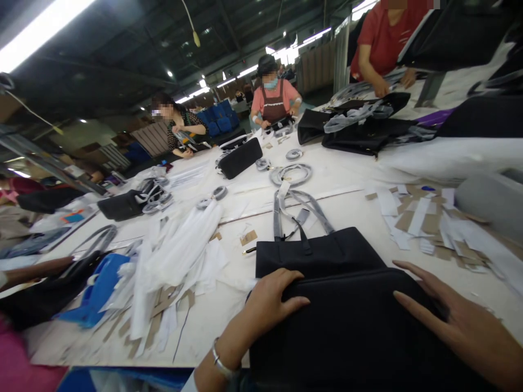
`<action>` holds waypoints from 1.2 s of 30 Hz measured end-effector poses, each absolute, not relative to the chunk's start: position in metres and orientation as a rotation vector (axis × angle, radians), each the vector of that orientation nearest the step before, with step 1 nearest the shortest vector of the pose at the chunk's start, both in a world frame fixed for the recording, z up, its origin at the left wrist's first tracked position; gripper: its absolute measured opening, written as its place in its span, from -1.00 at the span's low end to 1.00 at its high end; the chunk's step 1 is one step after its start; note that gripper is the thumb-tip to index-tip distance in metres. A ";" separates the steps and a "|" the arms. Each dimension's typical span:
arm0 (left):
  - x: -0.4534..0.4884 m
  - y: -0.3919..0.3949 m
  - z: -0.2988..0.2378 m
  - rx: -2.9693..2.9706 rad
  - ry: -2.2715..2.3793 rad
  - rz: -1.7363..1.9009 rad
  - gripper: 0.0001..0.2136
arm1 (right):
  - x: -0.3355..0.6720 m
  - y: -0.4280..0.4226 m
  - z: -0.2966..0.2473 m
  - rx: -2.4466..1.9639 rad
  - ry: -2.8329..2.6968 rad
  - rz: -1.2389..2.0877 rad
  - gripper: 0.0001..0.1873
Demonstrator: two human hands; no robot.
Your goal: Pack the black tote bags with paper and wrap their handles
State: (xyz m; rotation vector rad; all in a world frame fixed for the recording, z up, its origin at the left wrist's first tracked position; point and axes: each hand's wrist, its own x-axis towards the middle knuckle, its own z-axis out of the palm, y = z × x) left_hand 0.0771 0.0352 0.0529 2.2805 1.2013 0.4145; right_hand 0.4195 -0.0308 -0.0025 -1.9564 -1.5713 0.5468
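Note:
A black handbag [351, 321] lies flat on the white table in front of me, with a second black bag [318, 253] under and behind it. That bag's straps [302, 209], wrapped in grey film, stretch away from me. My left hand [272, 302] rests on the near bag's upper left corner, fingers curled over the edge. My right hand [457, 321] lies flat on the bag's right side, fingers stretched out and apart. Neither hand holds anything.
White paper wrappings and cardboard strips [180, 261] lie to the left, paper scraps [425, 218] to the right. A blue plastic piece [100, 288] sits at the left. More black bags [241, 158] and coiled straps [291, 174] lie farther off. Three people work at the far side; another person's arm [36, 269] reaches in from the left.

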 end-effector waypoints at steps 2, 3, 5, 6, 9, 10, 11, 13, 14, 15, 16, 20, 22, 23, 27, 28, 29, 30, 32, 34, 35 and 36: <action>0.056 0.030 0.056 2.247 1.289 0.416 -0.65 | 0.424 -0.030 -0.012 -1.967 -1.552 0.545 -0.24; 0.045 0.027 0.056 2.208 1.343 0.429 -0.66 | 0.427 -0.031 -0.018 -1.968 -1.538 0.547 -0.27; 0.027 0.018 0.053 2.097 1.421 0.466 -0.65 | 0.431 -0.033 -0.029 -1.971 -1.512 0.560 -0.31; 0.020 0.013 0.049 2.038 1.439 0.492 -0.62 | 0.434 -0.034 -0.033 -1.965 -1.506 0.559 -0.30; 0.010 0.002 0.038 1.899 1.457 0.586 -0.51 | 0.439 -0.039 -0.039 -1.927 -1.524 0.541 -0.22; 0.010 -0.001 0.035 1.859 1.463 0.617 -0.47 | 0.440 -0.040 -0.037 -1.917 -1.537 0.553 -0.20; 0.010 -0.003 0.032 1.823 1.473 0.648 -0.44 | 0.441 -0.040 -0.034 -1.910 -1.549 0.580 -0.19; 0.013 -0.007 0.029 1.767 1.510 0.702 -0.43 | 0.443 -0.040 -0.024 -1.901 -1.585 0.653 -0.18; 0.014 -0.008 0.027 1.749 1.532 0.726 -0.44 | 0.444 -0.039 -0.017 -1.892 -1.608 0.685 -0.19; 0.015 -0.009 0.027 1.736 1.551 0.746 -0.45 | 0.445 -0.037 -0.010 -1.878 -1.635 0.709 -0.21; 0.016 -0.009 0.026 1.726 1.566 0.759 -0.46 | 0.445 -0.035 -0.003 -1.862 -1.667 0.730 -0.24; 0.011 -0.009 0.025 1.694 1.602 0.737 -0.46 | 0.443 -0.015 0.020 -1.823 -1.806 0.807 -0.42; 0.009 -0.011 0.022 1.647 1.613 0.720 -0.43 | 0.439 -0.004 0.025 -1.807 -1.854 0.840 -0.46; 0.008 -0.013 0.020 1.612 1.622 0.732 -0.41 | 0.437 0.001 0.025 -1.798 -1.859 0.859 -0.45; 0.016 -0.029 0.010 1.464 1.803 0.871 -0.45 | 0.429 0.005 0.017 -1.865 -1.771 0.894 -0.43; 0.020 -0.033 0.009 1.432 1.876 0.891 -0.48 | 0.428 0.004 0.015 -1.906 -1.734 0.873 -0.43; 0.025 -0.036 0.007 1.402 1.943 0.896 -0.52 | 0.426 0.002 0.013 -1.950 -1.695 0.843 -0.41; 0.028 -0.038 0.006 1.373 1.997 0.886 -0.54 | 0.423 -0.001 0.012 -1.997 -1.652 0.803 -0.39; 0.034 -0.038 0.004 1.328 2.064 0.837 -0.55 | 0.419 -0.005 0.010 -2.100 -1.558 0.724 -0.34; 0.036 -0.034 0.002 1.347 2.070 0.820 -0.57 | 0.415 -0.007 0.007 -2.146 -1.526 0.655 -0.31; 0.035 -0.031 0.000 1.388 2.058 0.840 -0.59 | 0.414 -0.008 0.006 -2.133 -1.546 0.624 -0.31; 0.034 -0.028 -0.002 1.440 2.040 0.872 -0.62 | 0.413 -0.008 0.004 -2.106 -1.582 0.592 -0.32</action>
